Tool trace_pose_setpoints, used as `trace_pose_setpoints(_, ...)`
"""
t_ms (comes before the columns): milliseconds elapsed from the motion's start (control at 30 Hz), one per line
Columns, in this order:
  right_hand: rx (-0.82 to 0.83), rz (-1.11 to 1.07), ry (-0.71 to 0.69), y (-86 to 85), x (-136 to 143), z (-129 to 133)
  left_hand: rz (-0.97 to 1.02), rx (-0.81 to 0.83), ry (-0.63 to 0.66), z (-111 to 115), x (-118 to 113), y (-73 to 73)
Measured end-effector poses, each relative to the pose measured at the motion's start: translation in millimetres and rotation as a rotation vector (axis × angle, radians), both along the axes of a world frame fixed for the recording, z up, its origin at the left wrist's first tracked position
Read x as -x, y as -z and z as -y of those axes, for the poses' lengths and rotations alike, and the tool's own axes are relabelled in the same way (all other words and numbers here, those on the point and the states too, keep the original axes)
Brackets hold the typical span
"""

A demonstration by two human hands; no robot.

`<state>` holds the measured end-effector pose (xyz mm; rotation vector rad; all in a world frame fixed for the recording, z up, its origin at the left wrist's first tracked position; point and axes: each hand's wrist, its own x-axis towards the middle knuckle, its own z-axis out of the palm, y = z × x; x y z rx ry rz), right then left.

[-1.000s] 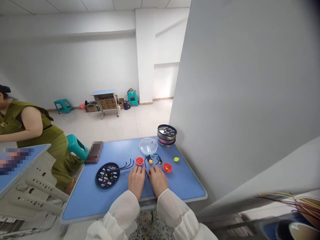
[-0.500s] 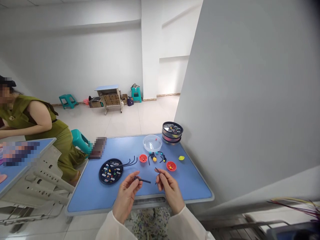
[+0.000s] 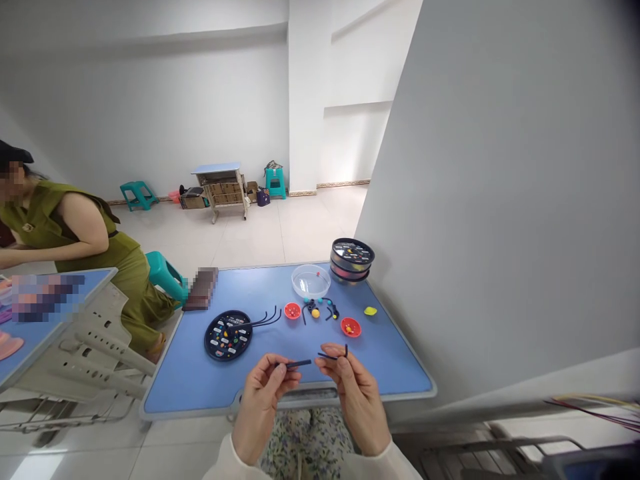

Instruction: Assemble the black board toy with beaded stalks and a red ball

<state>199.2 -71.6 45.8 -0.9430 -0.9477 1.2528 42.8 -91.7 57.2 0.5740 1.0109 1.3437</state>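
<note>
My left hand (image 3: 260,407) pinches a straight dark rod (image 3: 301,363) that points right, over the near edge of the table. Facing it, my right hand (image 3: 363,403) grips a thin bent dark rod (image 3: 327,356), one end turned upward. A small gap separates the two rods. Beyond my hands lie a red bowl (image 3: 293,311) with small beads, another red bowl (image 3: 351,327) holding a yellow-orange ball, and loose dark curved pieces with an orange ball (image 3: 315,313). Left of them, a round black disc (image 3: 229,335) with planet pictures has several bent black rods (image 3: 267,320) lying across its edge.
A clear round dish (image 3: 311,283) and a stack of round black-rimmed containers (image 3: 353,260) stand at the table's back. A yellow piece (image 3: 370,311) lies on the right. The wall (image 3: 480,220) rises beside the table. At left, a person (image 3: 80,233) leans over another table.
My right hand has turned its rod so the bent end now points up and the other end points left. The whole view has shifted slightly, and the rods remain apart.
</note>
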Motion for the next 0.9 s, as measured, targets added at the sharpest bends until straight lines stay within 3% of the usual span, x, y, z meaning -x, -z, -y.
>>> trace_pose_setpoints(200, 0.002, 0.063, 0.003, -4.5, 1, 9, -0.064, -0.088, 0.070, 10, -3, -4.9)
trace_pose_setpoints(433, -0.017, 0.115, 0.059, -2.9, 6, 20, -0.231, -0.124, 0.032, 15, -8, -6.9)
trace_pose_setpoints(633, -0.013, 0.155, 0.094, -1.4, 9, 25, -0.218, -0.143, -0.008, 15, -10, -4.1)
trace_pose_setpoints(900, -0.078, 0.226, 0.141, 4.1, 10, 26, -0.209, -0.172, 0.066, 14, -9, -4.4)
